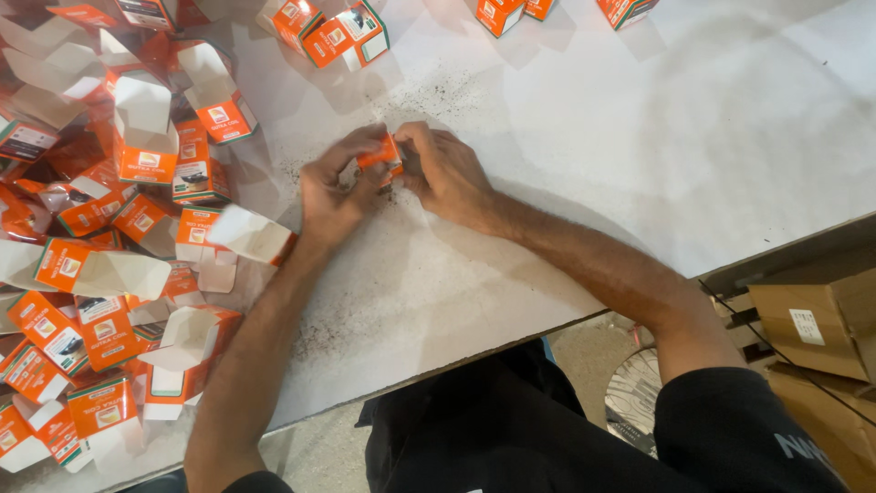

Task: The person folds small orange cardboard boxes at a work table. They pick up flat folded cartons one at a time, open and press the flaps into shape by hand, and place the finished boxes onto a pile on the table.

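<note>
Two bare hands meet over a white table (639,137), pinching one small orange carton (380,153) between them: the left hand (333,192) grips its near-left end with curled fingers, the right hand (447,169) closes over its far-right end. Its long axis seems to run roughly from one hand to the other, tilted slightly upward toward the right hand, though most of it is hidden by fingers. Dark crumbs (438,96) speckle the matte tabletop just beyond the hands and near the left forearm. Left of the left hand lies a loose heap of cartons (119,228), orange with white panels and small rectangular labels, many with their white flaps standing open. Beyond the hands, a few more folded cartons (333,32) sit along the far edge. Right of the right forearm, past the table's edge, brown cardboard boxes (812,324) are stacked.
</note>
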